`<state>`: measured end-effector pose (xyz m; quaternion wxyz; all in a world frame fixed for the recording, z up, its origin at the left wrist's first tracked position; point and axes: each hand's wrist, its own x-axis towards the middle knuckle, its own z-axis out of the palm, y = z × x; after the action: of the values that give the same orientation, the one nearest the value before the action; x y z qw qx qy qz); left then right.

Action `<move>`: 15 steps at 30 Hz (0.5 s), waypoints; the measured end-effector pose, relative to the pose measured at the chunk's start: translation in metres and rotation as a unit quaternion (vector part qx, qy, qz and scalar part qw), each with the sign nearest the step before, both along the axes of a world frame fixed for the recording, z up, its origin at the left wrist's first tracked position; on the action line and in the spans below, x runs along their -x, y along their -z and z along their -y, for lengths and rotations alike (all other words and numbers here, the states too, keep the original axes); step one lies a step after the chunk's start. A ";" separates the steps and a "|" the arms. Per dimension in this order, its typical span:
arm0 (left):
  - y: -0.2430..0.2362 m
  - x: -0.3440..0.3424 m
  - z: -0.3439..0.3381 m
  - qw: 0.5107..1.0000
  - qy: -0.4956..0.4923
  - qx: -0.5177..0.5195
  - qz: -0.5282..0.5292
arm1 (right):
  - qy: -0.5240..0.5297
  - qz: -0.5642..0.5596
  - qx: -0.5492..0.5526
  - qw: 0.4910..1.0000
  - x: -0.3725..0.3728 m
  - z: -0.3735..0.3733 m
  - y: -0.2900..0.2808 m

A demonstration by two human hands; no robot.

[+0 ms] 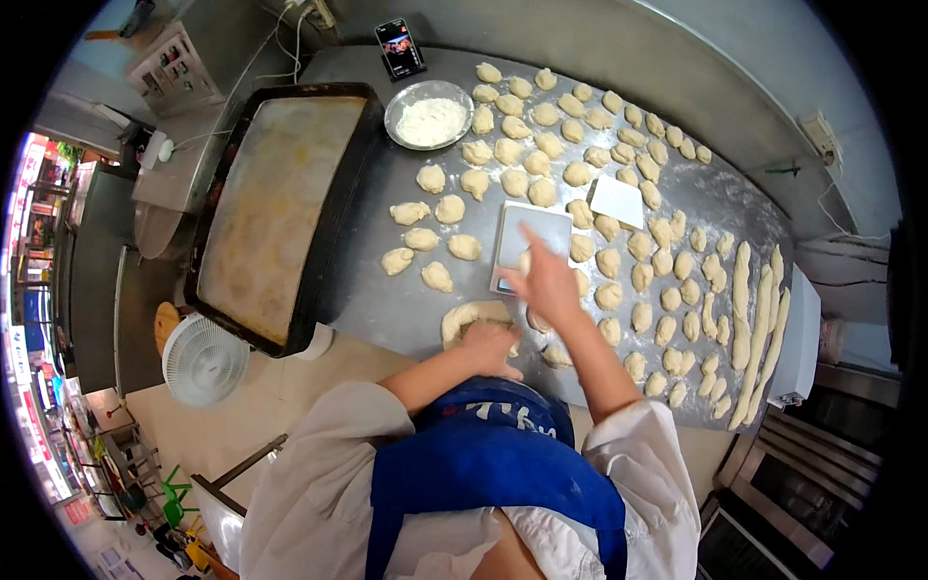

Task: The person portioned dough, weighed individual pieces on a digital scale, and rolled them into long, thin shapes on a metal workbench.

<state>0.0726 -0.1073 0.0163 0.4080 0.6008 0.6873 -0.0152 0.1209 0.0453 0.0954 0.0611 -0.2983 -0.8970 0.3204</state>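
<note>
Near the table's front edge, my left hand (489, 347) bends over a flattened round of dough (462, 317), its fingers curled onto the dough. Something brownish shows at the middle of that round, partly covered by the hand. My right hand (543, 282) is over a small flat scale (547, 224), with index finger and thumb spread apart. Between them, a bit of pale dough shows on the scale, mostly hidden by the hand. Several dough lumps (464, 247) lie left of the scale, and many more dough pieces (608, 262) spread to its right.
A big dark-rimmed pan (360, 145) stands on the left. Behind the dough are a metal bowl of flour (431, 120) and a phone on a stand (399, 48). A white scraper (617, 201) lies among the lumps. Long dough ropes (763, 314) line the right end.
</note>
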 end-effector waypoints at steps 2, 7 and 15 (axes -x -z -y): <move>0.007 0.007 0.016 0.991 -0.053 -0.115 0.038 | -0.035 -0.051 -0.197 0.978 0.003 -0.027 0.048; 0.031 0.044 0.036 0.937 -0.203 -0.274 -0.082 | -0.189 -0.126 -0.147 0.963 -0.025 0.020 0.083; 0.047 0.054 0.034 0.962 -0.179 -0.202 -0.036 | -0.225 -0.104 -0.102 0.963 -0.082 0.082 0.109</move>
<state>0.0183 -0.1409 -0.0308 0.2495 0.5365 0.7868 0.1759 0.2031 -0.0368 -0.0134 0.1107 -0.0458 -0.9575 0.2624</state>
